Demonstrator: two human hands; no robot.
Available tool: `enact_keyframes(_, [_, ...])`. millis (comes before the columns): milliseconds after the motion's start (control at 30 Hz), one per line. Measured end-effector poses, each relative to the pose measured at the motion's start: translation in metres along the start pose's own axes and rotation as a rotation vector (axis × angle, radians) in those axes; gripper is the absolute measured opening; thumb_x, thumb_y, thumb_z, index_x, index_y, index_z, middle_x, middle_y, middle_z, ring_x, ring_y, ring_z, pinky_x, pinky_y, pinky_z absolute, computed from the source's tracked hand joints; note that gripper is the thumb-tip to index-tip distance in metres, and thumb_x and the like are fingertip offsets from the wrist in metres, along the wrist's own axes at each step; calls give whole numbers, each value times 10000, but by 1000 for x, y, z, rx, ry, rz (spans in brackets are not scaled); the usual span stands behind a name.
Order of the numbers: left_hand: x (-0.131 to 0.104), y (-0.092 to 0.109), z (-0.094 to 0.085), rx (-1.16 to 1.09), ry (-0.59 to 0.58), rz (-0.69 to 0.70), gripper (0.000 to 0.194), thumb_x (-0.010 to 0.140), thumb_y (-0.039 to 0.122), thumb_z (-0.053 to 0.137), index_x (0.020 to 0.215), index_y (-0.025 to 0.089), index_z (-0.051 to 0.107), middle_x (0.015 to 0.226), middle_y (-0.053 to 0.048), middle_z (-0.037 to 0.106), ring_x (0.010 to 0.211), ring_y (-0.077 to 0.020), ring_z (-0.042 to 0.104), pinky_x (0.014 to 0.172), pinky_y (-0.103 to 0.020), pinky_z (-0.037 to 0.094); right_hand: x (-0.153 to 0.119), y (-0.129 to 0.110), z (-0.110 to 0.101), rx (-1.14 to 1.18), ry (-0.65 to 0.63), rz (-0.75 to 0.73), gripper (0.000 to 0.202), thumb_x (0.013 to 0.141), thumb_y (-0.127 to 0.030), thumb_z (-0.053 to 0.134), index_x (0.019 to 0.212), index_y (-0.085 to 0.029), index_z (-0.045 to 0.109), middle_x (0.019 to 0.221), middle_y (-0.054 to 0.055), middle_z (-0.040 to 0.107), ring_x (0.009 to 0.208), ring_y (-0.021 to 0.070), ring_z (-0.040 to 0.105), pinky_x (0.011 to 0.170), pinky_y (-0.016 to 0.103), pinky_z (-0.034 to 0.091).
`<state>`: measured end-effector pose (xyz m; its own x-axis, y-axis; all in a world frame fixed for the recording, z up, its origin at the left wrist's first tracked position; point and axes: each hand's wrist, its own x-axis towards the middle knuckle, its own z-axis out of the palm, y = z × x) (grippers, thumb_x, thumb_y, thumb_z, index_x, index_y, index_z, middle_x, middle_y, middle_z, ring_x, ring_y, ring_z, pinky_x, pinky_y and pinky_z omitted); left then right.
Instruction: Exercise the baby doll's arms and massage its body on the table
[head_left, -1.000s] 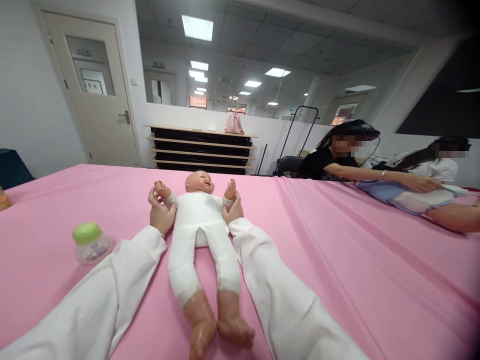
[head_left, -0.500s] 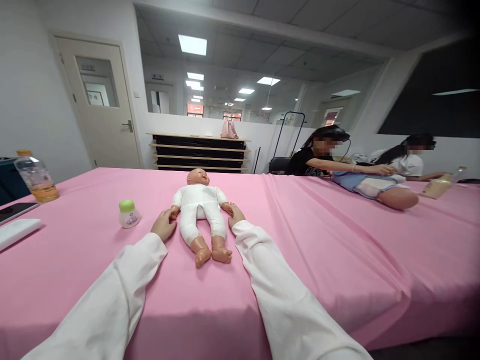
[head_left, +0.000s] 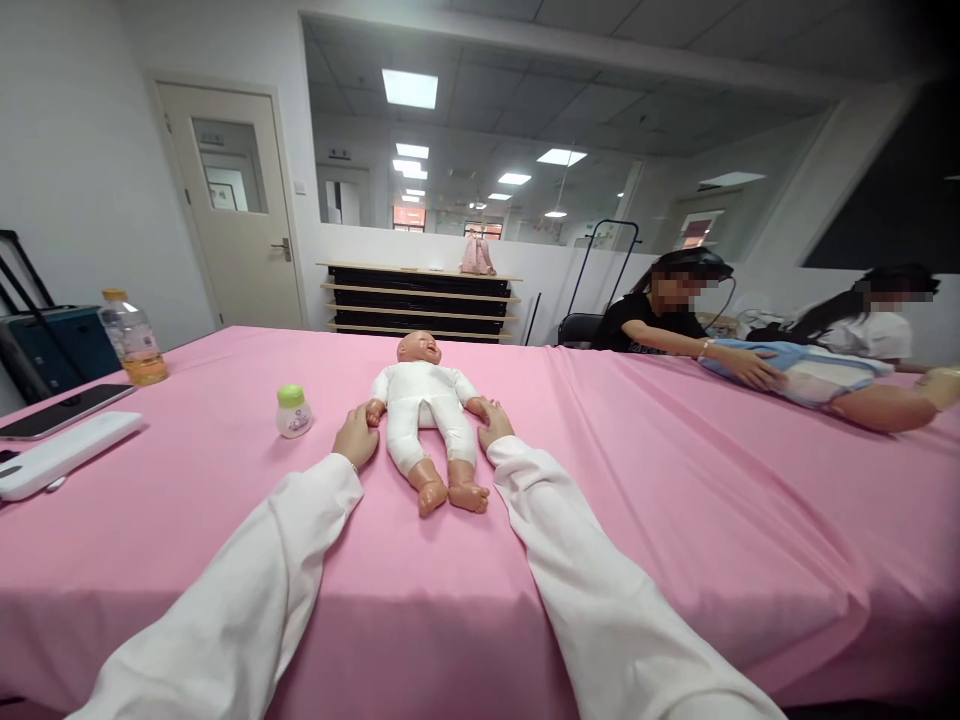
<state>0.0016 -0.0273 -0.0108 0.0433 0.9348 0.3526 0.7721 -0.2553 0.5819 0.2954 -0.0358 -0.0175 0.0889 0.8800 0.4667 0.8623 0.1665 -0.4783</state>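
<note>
A baby doll (head_left: 427, 388) with a white cloth body and bare brown feet lies on its back on the pink-covered table, its head away from me. My left hand (head_left: 356, 437) is closed on the doll's hand at the left. On the other side, my right hand (head_left: 495, 424) is closed on the doll's other hand. Parts of both doll hands are hidden by my fingers. Left of my left hand stands a small white jar (head_left: 294, 412) with a green lid.
A bottle (head_left: 133, 340) of amber liquid, a dark tablet (head_left: 67, 411) and a white case-like object (head_left: 71, 455) lie or stand at the left. Across the table at right, a co-worker's hand (head_left: 752, 367) touches another doll (head_left: 877, 405) in blue cloth. Another person sits beyond.
My view has turned slightly left, so things appear farther right. My hands stay at the doll's hands. The co-worker's hand has shifted along the other doll.
</note>
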Motion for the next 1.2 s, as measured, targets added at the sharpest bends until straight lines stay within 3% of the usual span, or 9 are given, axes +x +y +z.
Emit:
enact_keyframes(133, [13, 2, 2, -4, 39, -99, 603, 724, 221, 552, 1280, 124, 340, 1232, -164, 483, 1160, -271, 456, 925, -363, 383, 3, -2, 0, -24, 53, 290, 999, 673, -287, 621, 1411, -75, -17, 1458, 133, 176, 1345, 262, 160, 1089, 382, 200])
enact_keyframes(200, [23, 3, 4, 5, 11, -129, 654, 718, 254, 576, 1296, 98, 313, 1205, -180, 501, 1142, -295, 468, 927, -378, 376, 9, -5, 0, -100, 22, 435, 1058, 665, -406, 642, 1401, -33, -20, 1457, 178, 137, 1346, 290, 130, 1080, 422, 183])
enact_keyframes(300, [37, 7, 10, -30, -3, -160, 610, 725, 260, 564, 1271, 106, 342, 1160, -175, 523, 1094, -303, 500, 897, -387, 392, 26, -6, 2, -212, 3, 481, 885, 726, -414, 581, 1390, -40, 131, 1436, 182, 205, 1337, 293, 148, 1057, 457, 194])
enact_keyframes(467, [64, 27, 16, -242, 220, -252, 526, 724, 202, 525, 1226, 175, 371, 1166, -131, 473, 1000, -240, 549, 795, -350, 446, 67, 15, 4, -380, 138, 305, 548, 789, -317, 500, 1282, -102, 392, 1277, 159, 458, 1260, 327, 274, 1016, 479, 201])
enact_keyframes(667, [108, 48, 14, -613, 490, -163, 553, 724, 307, 595, 1201, 242, 322, 1053, -39, 510, 850, -142, 575, 759, -295, 449, 114, 42, -16, -398, -230, 56, 390, 802, -413, 498, 1125, -201, 546, 1098, 97, 596, 1002, 265, 521, 911, 434, 310])
enact_keyframes(767, [129, 52, 16, -707, 560, -178, 540, 733, 301, 599, 1181, 230, 307, 1039, -42, 505, 826, -125, 570, 783, -302, 441, 129, 44, -37, -443, -279, -129, 383, 793, -413, 521, 1110, -202, 561, 1065, 82, 614, 987, 253, 524, 935, 428, 287])
enact_keyframes(933, [145, 54, 31, -601, 659, -233, 487, 759, 258, 564, 1149, 180, 283, 1156, -119, 410, 994, -163, 498, 844, -316, 425, 142, 36, -52, -643, -247, -325, 432, 740, -223, 590, 1168, -188, 540, 1025, 98, 597, 991, 269, 485, 1014, 478, 147])
enact_keyframes(1100, [140, 55, 38, -341, 569, -244, 338, 781, 263, 529, 1074, 187, 380, 1081, -92, 457, 1062, -226, 418, 904, -376, 387, 130, 24, -38, -770, -236, -335, 221, 753, -84, 471, 899, -120, 632, 985, 169, 564, 969, 283, 465, 871, 404, 305])
enact_keyframes(1200, [137, 53, 36, -299, 551, -189, 318, 783, 262, 531, 1074, 194, 419, 1082, -83, 460, 1081, -237, 409, 944, -406, 360, 118, 18, -30, -774, -141, -223, 264, 822, -109, 386, 935, -126, 623, 998, 179, 565, 926, 273, 504, 773, 370, 349])
